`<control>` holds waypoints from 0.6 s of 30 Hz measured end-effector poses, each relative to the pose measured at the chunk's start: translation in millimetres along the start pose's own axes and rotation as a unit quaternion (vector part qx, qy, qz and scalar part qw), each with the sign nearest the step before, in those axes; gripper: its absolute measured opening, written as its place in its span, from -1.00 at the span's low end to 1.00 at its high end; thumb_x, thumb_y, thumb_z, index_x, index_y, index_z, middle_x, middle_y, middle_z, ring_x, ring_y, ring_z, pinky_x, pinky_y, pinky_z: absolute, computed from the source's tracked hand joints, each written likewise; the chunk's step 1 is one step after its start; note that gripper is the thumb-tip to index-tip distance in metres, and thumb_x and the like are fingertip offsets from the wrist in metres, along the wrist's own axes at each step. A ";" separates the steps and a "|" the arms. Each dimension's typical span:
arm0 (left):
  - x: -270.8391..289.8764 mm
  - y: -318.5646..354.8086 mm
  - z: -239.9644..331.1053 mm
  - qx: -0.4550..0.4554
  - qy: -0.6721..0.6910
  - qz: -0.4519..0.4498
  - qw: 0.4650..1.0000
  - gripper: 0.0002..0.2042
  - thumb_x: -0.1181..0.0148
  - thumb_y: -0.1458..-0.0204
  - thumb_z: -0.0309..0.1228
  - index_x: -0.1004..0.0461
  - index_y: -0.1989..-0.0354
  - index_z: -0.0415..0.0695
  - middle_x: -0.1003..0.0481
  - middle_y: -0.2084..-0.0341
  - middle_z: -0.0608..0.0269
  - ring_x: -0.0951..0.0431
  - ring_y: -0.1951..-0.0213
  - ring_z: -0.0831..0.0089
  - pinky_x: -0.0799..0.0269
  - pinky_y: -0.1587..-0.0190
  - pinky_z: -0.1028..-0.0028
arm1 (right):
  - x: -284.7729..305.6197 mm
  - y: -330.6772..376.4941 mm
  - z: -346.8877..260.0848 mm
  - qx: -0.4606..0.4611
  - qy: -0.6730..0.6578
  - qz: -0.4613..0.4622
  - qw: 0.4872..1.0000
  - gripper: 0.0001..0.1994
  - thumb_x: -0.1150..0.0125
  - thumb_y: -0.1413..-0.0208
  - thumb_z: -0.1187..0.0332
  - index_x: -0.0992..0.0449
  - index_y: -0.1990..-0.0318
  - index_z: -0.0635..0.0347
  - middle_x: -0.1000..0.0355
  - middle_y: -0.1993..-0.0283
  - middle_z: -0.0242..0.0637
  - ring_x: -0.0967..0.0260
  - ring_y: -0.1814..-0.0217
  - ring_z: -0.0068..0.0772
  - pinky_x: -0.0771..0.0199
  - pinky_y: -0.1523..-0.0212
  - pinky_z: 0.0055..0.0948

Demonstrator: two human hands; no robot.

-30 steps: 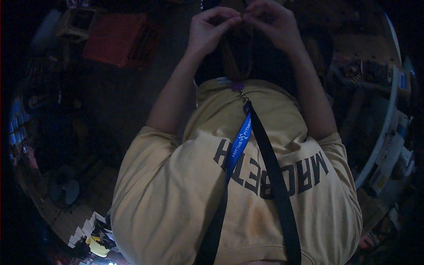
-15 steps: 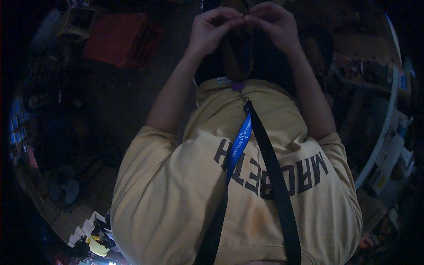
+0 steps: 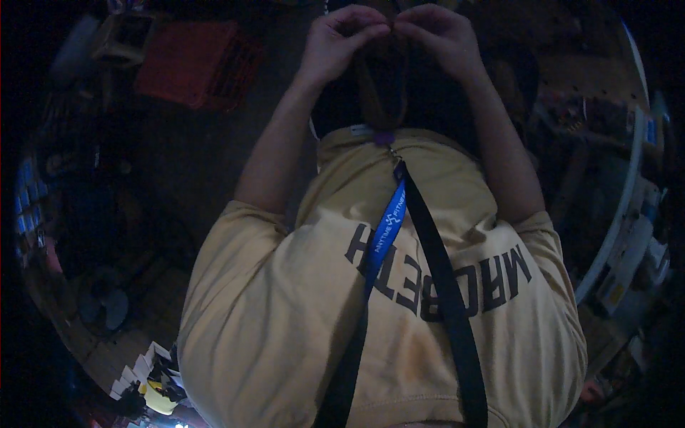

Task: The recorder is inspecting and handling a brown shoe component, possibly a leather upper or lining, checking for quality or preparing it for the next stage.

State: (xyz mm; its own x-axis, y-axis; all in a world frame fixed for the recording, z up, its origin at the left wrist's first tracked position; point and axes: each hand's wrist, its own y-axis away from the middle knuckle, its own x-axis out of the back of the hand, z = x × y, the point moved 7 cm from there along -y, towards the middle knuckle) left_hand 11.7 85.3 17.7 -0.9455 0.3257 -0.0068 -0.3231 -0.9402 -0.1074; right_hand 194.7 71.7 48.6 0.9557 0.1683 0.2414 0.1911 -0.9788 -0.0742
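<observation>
Both hands meet at the top of the view, over my dark-clothed lap. My left hand (image 3: 335,43) is closed in a pinch, thumb against fingertips. Opposite it, my right hand (image 3: 446,41) pinches the same way, its fingertips almost touching the left ones. Whatever small thing lies between them is too dark and small to make out. Just below the fingertips a brown, strap-like loop (image 3: 385,118) hangs down in a U toward my waist; whether the fingers hold its upper ends I cannot tell. A black and blue lanyard (image 3: 387,228) lies down my tan shirt.
A red plastic crate (image 3: 185,68) sits on the dark floor at the far left, beside a pale box-like object (image 3: 125,39). A fan (image 3: 107,303) stands at the lower left. Along the right runs a long pale curved edge (image 3: 617,192) with cluttered goods beside it.
Both hands stay together in the pinch, with only a slight shift of the fingers and forearms. The fan's blades have turned.
</observation>
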 end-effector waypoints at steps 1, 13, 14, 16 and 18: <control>-1.4 0.0 0.8 -0.003 -0.015 -0.004 1.000 -0.89 -0.34 -0.19 -0.52 -0.62 0.13 -0.19 -0.64 0.24 0.31 -0.61 0.16 0.54 -0.55 0.03 0.42 | 1.6 0.6 4.2 0.010 -0.018 0.003 1.000 -0.85 -0.46 -0.15 0.45 -0.65 0.16 0.23 -0.63 0.22 -0.29 -0.57 0.16 -0.49 -0.61 0.10 -0.39; 3.1 1.1 9.6 -0.016 -0.037 -0.009 0.999 -0.92 -0.36 -0.17 -0.51 -0.63 0.20 -0.19 -0.64 0.28 0.30 -0.62 0.19 0.54 -0.56 0.05 0.43 | -9.0 -0.5 -5.6 0.009 0.012 0.011 1.000 -0.82 -0.44 -0.19 0.42 -0.68 0.08 0.23 -0.63 0.16 -0.30 -0.58 0.06 -0.46 -0.60 -0.02 -0.38; 3.9 1.9 5.9 0.014 -0.002 -0.002 1.000 -0.93 -0.36 -0.17 -0.52 -0.64 0.21 -0.20 -0.65 0.28 0.30 -0.62 0.21 0.54 -0.57 0.05 0.43 | -9.6 0.0 -10.8 0.035 0.024 0.014 0.999 -0.80 -0.44 -0.19 0.41 -0.68 0.06 0.22 -0.63 0.14 -0.30 -0.58 0.04 -0.46 -0.59 -0.04 -0.38; 5.2 1.5 7.6 -0.011 -0.001 0.006 1.000 -0.94 -0.35 -0.18 -0.51 -0.65 0.22 -0.21 -0.65 0.29 0.31 -0.62 0.22 0.54 -0.56 0.06 0.44 | -11.7 0.4 -14.1 0.067 0.031 0.008 0.997 -0.80 -0.45 -0.18 0.40 -0.68 0.07 0.22 -0.64 0.12 -0.28 -0.58 0.02 -0.45 -0.60 -0.04 -0.38; 6.6 1.3 11.8 -0.036 0.001 0.015 0.999 -0.94 -0.34 -0.18 -0.51 -0.65 0.22 -0.21 -0.65 0.30 0.31 -0.62 0.23 0.55 -0.56 0.07 0.45 | -12.6 2.0 -18.9 0.099 0.038 0.000 0.994 -0.79 -0.46 -0.18 0.39 -0.69 0.07 0.22 -0.64 0.09 -0.26 -0.58 0.01 -0.43 -0.60 -0.05 -0.37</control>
State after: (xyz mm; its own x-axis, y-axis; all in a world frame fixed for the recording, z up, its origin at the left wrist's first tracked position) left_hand 4.6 85.0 29.2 -0.9545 0.2979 -0.0129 -0.2910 -0.9399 -0.1785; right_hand 178.7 65.5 63.7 0.9379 0.1509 0.3124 0.2377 -0.9354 -0.2617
